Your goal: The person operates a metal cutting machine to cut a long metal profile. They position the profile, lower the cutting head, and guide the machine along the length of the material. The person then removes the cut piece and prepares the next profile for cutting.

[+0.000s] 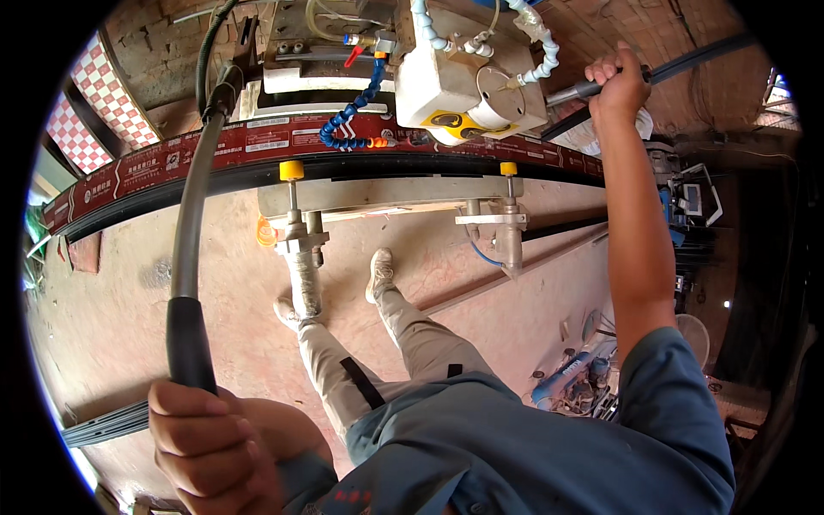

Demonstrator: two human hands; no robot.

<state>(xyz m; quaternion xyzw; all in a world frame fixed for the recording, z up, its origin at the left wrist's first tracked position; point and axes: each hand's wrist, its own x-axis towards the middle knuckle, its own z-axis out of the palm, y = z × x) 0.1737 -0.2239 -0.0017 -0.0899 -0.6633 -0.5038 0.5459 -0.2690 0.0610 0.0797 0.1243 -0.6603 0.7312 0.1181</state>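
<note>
My left hand (210, 446) is closed around the black grip (189, 339) of a long steel lever (190, 232), which rises to a pivot on the machine at upper left. At upper right, my right hand (620, 84) wraps round the handle of a metal rod (566, 94) beside the white machine head (438, 81). A long bar in dark red printed film (206, 159) lies across under the machine head. Two pneumatic clamps with yellow caps, the left clamp (300, 240) and the right clamp (509, 223), stand along its near side. A blue jointed coolant hose (352, 112) bends down toward the bar.
A small red valve lever (354, 57) sits near the hose. Dark profiles (107, 422) are stacked at lower left. Red-and-white checked panels (112, 90) lean at upper left. Blue equipment (562, 378) stands on the floor at right. My feet are below the clamps.
</note>
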